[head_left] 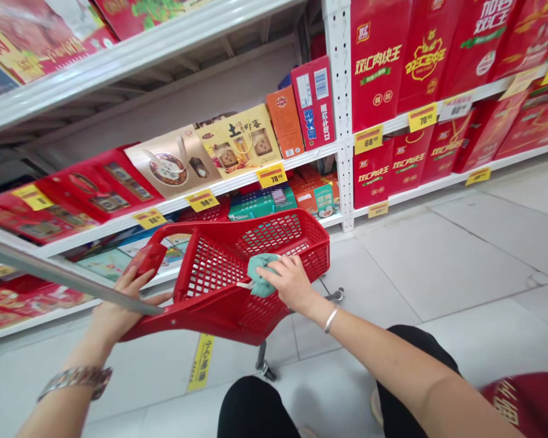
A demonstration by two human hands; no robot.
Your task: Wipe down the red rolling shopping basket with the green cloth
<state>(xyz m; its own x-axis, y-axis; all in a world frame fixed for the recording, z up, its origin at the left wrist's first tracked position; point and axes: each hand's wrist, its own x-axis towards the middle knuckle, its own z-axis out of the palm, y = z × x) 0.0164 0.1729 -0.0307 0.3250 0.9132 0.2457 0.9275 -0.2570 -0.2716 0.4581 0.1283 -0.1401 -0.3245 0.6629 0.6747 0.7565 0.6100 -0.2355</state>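
Observation:
A small red shopping cart [219, 322] with perforated basket walls and castors stands in front of me, tilted in the view. At its handle end, my left hand [125, 298] grips the red handle [151, 261], its fingers partly hidden by a grey metal bar [95, 286] that crosses in front. Over the near side rim, my right hand [295, 283] pinches a crumpled green cloth [261, 274] and presses it to the red plastic. A white strip sticks out beside the cloth. I see no goods inside the basket.
White metal shelves [342, 140] hold red gift boxes [379, 61] and several flat food boxes [242, 140], with yellow price tags [274, 176] along the edges. A yellow floor strip [201, 362] lies on the grey tiles, under the cart. My knees [256, 407] are close by.

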